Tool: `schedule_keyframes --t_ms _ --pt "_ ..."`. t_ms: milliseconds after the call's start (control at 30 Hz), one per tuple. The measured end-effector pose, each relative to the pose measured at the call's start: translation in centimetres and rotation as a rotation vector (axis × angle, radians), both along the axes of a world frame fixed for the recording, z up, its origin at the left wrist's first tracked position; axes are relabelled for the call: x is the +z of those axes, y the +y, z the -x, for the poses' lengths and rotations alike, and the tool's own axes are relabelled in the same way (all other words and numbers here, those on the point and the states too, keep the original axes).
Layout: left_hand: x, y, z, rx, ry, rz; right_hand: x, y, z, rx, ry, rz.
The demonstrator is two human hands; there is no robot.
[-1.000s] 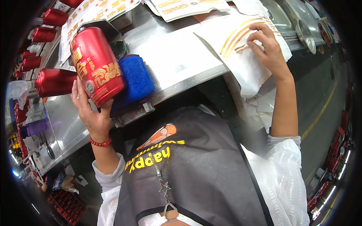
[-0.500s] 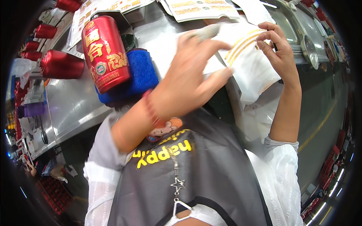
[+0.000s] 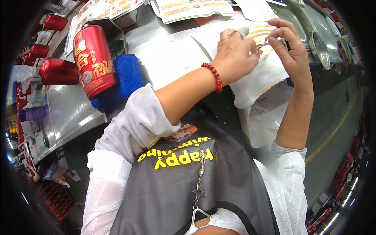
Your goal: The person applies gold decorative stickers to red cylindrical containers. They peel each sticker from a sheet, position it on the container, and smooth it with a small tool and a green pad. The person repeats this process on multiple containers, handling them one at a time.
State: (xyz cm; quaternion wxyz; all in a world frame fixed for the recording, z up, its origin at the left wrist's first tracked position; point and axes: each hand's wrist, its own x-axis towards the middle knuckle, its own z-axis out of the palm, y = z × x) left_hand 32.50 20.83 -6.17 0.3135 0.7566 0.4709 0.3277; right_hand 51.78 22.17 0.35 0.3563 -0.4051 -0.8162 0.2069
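Observation:
Both my hands work at a white sheet (image 3: 250, 84) printed with curved gold stripes. My left hand (image 3: 237, 55) reaches across it, with its fingers pinched together and a grey cover (image 3: 243, 31) on one finger. Close by on the right, my right hand (image 3: 291, 49) has thumb and forefinger pressed together. Between the two sets of fingertips runs a thin gold strip (image 3: 263, 44), and both hands appear to pinch it; the left fingertips are partly hidden. To the left, a red bottle (image 3: 94, 64) with gold decoration lies tilted on a blue cloth pad (image 3: 131, 74).
Printed sheets (image 3: 192, 9) lie at the back of the metal table (image 3: 150, 37). More red bottles (image 3: 58, 71) and a purple object (image 3: 34, 113) are on the left. A metal bowl (image 3: 320, 49) stands beyond my right hand. Clear plastic (image 3: 270, 111) hangs below the white sheet.
My left hand has moved right and away from me, from open and blurred over the table to a pinch beside my right fingertips. The right hand stays nearly in place.

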Motion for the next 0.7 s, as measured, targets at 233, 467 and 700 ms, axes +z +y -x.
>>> schedule_keyframes --t_ms 233,467,700 --pt "0.7 -1.7 1.9 -0.016 0.481 -0.447 0.3 -0.1 -1.6 -0.115 0.140 0.040" --pt "4.2 -1.9 4.5 0.030 0.055 -0.389 2.0 -0.8 1.8 0.038 0.198 -0.014" --pt "6.9 -3.2 8.6 0.020 -0.036 -0.453 2.8 -2.2 6.2 0.113 0.102 -0.012"
